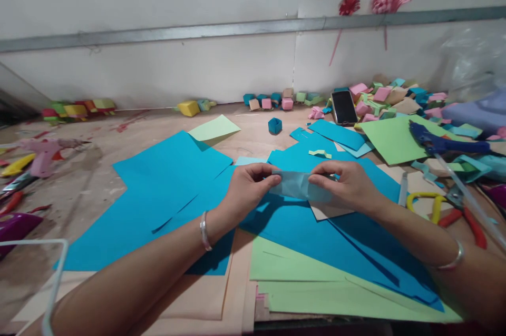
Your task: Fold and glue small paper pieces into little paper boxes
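Over the large bright-blue paper sheets (174, 167), mid-scene, I have a pale-blue rectangular paper strip (294, 186) held between both hands. The left hand (253, 183) pinches its left end between thumb and fingers; the right hand (343, 183) grips the other end the same way. Beneath the right hand I see a beige paper piece (330, 211) lying on the blue. Nearer me, light-green paper sheets (292, 267) stick out from under the blue. Farther off sits a small dark-blue folded paper shape (275, 126); far right, a black-screened phone (343, 108) stands beside a heap of multicoloured folded paper pieces (389, 95). A pink plastic glue gun (42, 156) lies left.
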{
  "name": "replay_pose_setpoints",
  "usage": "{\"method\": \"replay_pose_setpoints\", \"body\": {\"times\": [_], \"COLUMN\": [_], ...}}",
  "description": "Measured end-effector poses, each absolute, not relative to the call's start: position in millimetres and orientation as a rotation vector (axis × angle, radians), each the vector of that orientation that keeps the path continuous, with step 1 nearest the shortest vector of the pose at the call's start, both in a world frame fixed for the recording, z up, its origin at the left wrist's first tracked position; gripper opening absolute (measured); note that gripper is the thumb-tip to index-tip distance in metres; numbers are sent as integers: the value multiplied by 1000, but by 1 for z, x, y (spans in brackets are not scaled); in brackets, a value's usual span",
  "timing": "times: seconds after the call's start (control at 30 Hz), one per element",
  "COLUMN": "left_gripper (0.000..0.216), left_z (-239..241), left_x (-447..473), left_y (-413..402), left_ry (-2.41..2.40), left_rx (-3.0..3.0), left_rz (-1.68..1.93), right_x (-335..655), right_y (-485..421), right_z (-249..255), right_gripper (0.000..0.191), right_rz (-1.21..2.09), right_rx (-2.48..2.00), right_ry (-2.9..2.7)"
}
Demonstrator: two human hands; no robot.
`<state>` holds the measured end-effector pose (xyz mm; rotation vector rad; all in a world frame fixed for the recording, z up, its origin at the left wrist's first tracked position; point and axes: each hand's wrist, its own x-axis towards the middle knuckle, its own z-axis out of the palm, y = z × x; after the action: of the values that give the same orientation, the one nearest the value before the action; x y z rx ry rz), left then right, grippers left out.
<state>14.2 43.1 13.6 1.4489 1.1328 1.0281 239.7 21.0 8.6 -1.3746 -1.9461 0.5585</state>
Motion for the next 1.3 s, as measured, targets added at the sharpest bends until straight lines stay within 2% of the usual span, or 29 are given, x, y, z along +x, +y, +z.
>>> {"method": "replay_pose_setpoints", "body": {"times": [0.27,0.43,0.63,0.9,1.0,1.2,1.3], "left_gripper": [22,14,15,17,15,16,19], "left_z": [15,16,12,5,3,-3,-6], "left_x": [12,12,9,4,3,1,0], "left_y": [43,46,54,63,65,66,66], "left_ry": [1122,1161,1255,1299,1312,1302,1262], "left_rx": [1630,1694,1746,1820,1930,2486,2634], "left_rz": [877,870,885,733,661,529,489], "right_x": [240,241,248,251,252,243,240], "right_y": [23,23,26,36,37,31,29], "right_z": [4,6,12,1,-3,-5,-4], "right_gripper": [22,21,18,29,27,27,29], "right_rz": [633,677,629,487,403,-58,-150], "right_rx": [-1352,-1375,-1442,-1618,-1684,-1852,-1877], "right_ry": [-1984,-2003,-2054,-2111,-2201,-2407,-2439]}}
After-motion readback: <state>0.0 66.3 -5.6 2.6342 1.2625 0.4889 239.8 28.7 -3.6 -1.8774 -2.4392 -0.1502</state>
